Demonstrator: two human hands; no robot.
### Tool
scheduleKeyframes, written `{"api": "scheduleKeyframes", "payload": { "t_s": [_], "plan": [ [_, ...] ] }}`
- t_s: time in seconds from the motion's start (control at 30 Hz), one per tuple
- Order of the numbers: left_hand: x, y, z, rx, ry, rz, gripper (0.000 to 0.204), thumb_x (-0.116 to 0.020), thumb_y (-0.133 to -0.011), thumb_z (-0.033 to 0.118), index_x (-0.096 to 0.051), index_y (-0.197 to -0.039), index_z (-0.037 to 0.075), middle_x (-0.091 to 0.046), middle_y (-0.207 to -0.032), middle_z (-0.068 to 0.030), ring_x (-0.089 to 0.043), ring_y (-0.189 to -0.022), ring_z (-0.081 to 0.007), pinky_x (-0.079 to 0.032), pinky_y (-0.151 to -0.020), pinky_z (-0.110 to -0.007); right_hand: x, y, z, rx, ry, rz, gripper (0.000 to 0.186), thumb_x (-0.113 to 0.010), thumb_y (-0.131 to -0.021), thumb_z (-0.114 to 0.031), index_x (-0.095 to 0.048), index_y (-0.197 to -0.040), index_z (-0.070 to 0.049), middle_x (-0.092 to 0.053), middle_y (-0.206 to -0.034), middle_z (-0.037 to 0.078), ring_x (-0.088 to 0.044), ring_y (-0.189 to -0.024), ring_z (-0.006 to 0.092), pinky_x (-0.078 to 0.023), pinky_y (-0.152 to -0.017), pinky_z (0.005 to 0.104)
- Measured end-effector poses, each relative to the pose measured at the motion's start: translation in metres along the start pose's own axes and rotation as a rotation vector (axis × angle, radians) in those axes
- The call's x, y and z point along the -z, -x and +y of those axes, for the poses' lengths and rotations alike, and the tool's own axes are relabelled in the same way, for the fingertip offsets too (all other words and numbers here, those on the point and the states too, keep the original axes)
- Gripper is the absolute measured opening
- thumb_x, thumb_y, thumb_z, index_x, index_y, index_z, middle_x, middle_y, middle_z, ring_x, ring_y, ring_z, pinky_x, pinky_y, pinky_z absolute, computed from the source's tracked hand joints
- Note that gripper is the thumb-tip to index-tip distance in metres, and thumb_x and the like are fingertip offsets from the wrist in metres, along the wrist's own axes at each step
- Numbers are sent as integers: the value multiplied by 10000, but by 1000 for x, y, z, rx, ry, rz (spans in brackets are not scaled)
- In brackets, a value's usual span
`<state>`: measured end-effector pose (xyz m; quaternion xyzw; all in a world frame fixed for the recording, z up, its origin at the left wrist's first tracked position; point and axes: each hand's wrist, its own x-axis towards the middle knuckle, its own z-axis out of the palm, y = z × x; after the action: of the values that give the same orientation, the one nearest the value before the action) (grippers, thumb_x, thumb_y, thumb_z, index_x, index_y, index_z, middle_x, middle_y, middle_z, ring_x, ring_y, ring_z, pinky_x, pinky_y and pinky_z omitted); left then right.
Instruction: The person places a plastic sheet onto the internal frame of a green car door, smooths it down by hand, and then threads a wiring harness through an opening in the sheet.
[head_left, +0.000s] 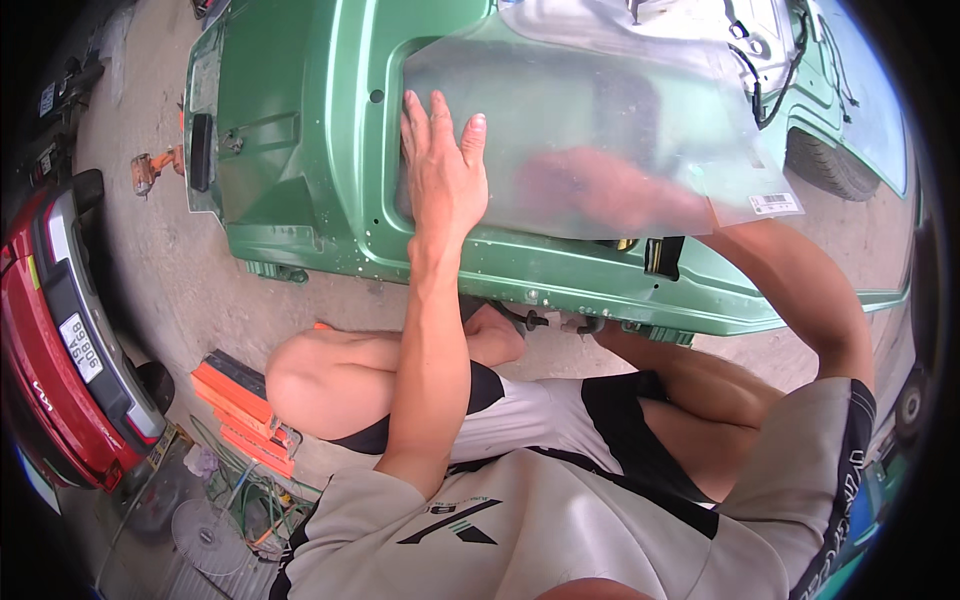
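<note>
A large green painted car body panel [345, 130] lies in front of me, with bent edges and several small holes. Over its recessed opening spreads a translucent plastic sheet [690, 110] with a small label at its near right corner. My left hand [443, 165] lies flat at the left edge of the sheet, fingers spread. Beneath the sheet, my right hand [600, 190] shows only as a blurred shape, so its fingers and anything in them cannot be made out. My right forearm reaches under from the sheet's near right edge.
An orange cordless drill [148, 172] lies on the floor at far left. A red car [75, 350] stands along the left side. Near my left knee is an orange toolbox [245, 410], with hoses [255, 505] and a fan [207, 535] behind. Black cables [770, 95] run at the far right.
</note>
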<state>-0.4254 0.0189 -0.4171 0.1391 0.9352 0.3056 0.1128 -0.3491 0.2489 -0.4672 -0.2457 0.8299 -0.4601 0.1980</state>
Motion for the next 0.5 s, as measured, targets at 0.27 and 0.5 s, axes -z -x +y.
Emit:
{"api": "scheduleKeyframes", "payload": {
  "t_s": [0.27, 0.5],
  "plan": [
    [-1, -9, 0, -81, -22, 80, 641, -570, -1093, 431, -496, -1552, -11, -326, -1694, -273, -263, -1595, -425, -279, -1288, -491, 87, 104, -113, -159, -52, -17, 758, -830, -885, -164, -490, -1554, -55, -567, -1513, 167, -547, -1390, 303, -513, -1118, 437],
    [51, -28, 41, -333, -217, -235, 675, -714, -1002, 431, -559, -1492, -6, -483, -1570, -297, -451, -1482, -433, -432, -1191, -502, 22, 75, -120, -860, -993, 519, 451, -571, -1118, -351, -638, -1292, 59, -741, -1056, 127, -748, -837, 187, -600, -803, 311]
  ]
}}
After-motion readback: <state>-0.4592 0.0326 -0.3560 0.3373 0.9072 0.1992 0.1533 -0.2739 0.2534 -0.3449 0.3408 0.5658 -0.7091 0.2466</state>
